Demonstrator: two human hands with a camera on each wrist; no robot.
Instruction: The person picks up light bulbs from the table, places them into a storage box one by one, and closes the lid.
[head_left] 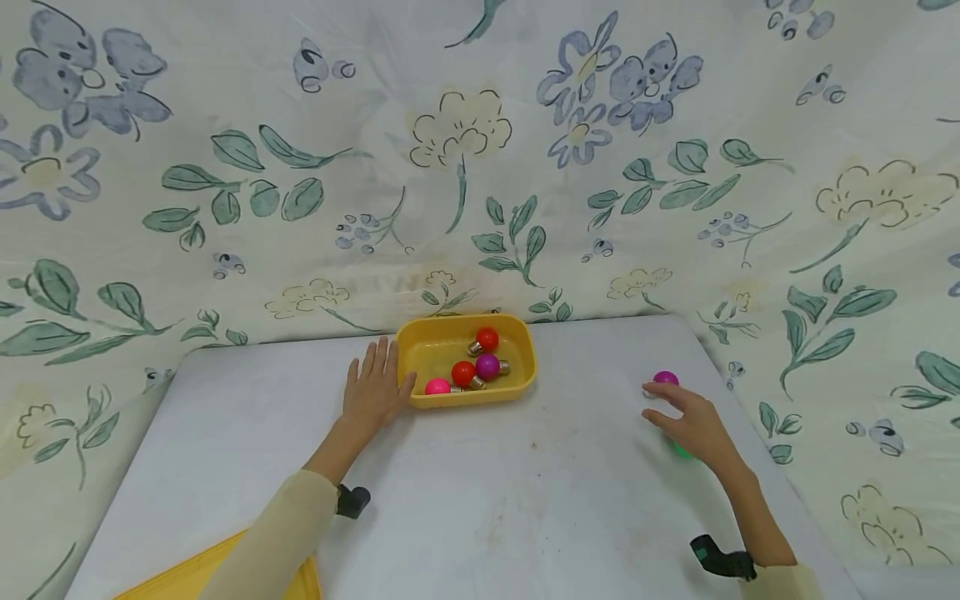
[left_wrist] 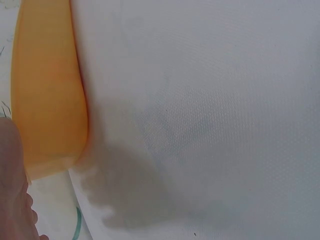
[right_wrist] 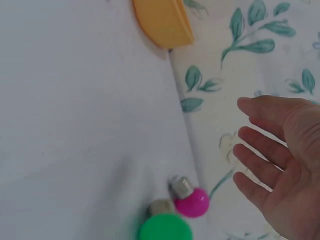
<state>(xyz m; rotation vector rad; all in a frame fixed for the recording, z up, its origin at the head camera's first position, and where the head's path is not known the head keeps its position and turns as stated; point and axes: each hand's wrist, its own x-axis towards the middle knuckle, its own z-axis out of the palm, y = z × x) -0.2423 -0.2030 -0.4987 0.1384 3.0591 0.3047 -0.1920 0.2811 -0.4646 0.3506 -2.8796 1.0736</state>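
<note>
A small yellow tray (head_left: 468, 401) stands at the table's far edge. Inside lie several toy light bulbs: two red bulbs (head_left: 487, 338), a purple bulb (head_left: 487, 367) and a pink bulb (head_left: 437, 387). My left hand (head_left: 372, 390) lies against the tray's left end, fingers straight, thumb at its rim. On the right, my right hand (head_left: 692, 423) hovers with fingers spread and nothing between them. Just beyond its fingertips is a magenta bulb (head_left: 666, 378); a green bulb (head_left: 682, 451) is partly hidden beneath the hand. Both bulbs show their metal bases in the right wrist view.
A larger yellow tray (head_left: 217, 571) enters at the near left corner, partly covered by the left sleeve. White table (head_left: 570, 492) lies between the two hands. Flower-patterned cloth (head_left: 465, 167) hangs behind the far edge and along the sides.
</note>
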